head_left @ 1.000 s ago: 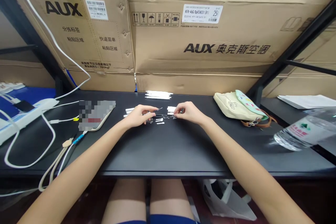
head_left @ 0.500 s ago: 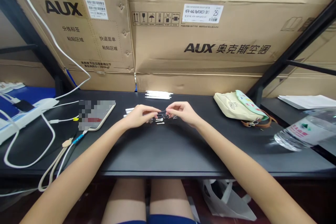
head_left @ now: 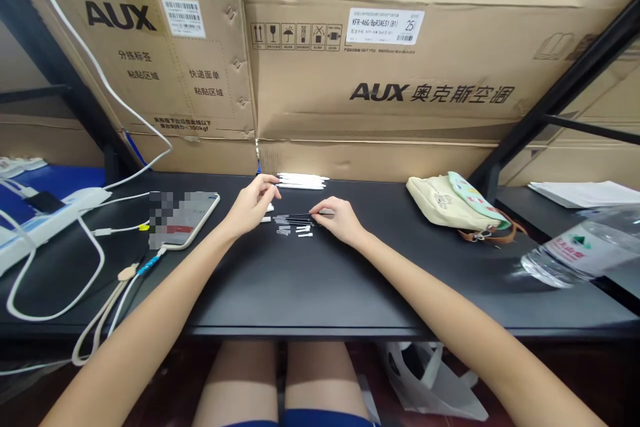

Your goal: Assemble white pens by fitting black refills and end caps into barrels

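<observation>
Head view: your left hand point(head_left: 253, 207) is open, fingers spread just beside the white sticks point(head_left: 302, 181). Your right hand point(head_left: 340, 220) rests on the black rods point(head_left: 295, 218) on the counter point(head_left: 350, 287), but can't tell if it's pinching.

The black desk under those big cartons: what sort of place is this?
Probably a storeroom used as a workspace: AUX air-conditioner cartons on metal shelving, above a black desk with a power strip and small white parts.

White sticks point(head_left: 302, 181), black desktop point(head_left: 260, 293), cream-and-mint pouch point(head_left: 440, 203)
</observation>
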Motion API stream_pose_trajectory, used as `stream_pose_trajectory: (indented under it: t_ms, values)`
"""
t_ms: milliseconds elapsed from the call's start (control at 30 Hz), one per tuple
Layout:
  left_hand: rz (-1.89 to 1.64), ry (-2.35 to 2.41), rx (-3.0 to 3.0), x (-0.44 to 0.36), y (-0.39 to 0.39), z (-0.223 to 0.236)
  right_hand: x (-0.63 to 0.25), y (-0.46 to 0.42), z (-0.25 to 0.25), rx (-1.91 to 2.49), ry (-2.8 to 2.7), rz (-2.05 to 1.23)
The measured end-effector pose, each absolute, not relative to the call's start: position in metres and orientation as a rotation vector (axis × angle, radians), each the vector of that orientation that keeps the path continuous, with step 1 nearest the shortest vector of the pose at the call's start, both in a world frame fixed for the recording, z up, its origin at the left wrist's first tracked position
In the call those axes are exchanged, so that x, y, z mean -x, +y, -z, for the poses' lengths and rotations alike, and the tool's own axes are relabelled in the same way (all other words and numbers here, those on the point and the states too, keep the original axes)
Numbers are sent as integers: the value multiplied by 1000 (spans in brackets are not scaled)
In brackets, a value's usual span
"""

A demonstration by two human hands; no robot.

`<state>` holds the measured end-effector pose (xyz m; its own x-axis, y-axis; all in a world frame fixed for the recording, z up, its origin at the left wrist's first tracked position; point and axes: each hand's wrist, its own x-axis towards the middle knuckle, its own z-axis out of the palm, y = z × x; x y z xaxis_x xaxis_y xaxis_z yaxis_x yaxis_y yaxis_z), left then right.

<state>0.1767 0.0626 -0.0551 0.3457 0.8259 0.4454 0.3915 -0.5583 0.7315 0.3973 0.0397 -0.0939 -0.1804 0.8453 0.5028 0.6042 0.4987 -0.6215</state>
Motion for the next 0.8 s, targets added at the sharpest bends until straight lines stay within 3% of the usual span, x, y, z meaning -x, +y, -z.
stream_pose_trajectory:
  t_ms: [167, 367, 433, 633, 800]
  values:
    - [-1125, 1028, -2514, -174, 63, 59, -399, 43, 96, 1182, -2050, -242]
    - [-1023, 867, -2967, -173, 68, 66, -396, 38, 93, 1181, -1957, -370]
    - [-984, 875, -3077, -177, 65, 62, -392, 33, 89, 1140, -1788, -559]
    - [-955, 830, -3258, -195, 52, 55, -374, 23, 81, 912, -955, -1542]
    - [-921, 805, -3231, -203, 48, 57, -365, 21, 85, 809, -809, -1730]
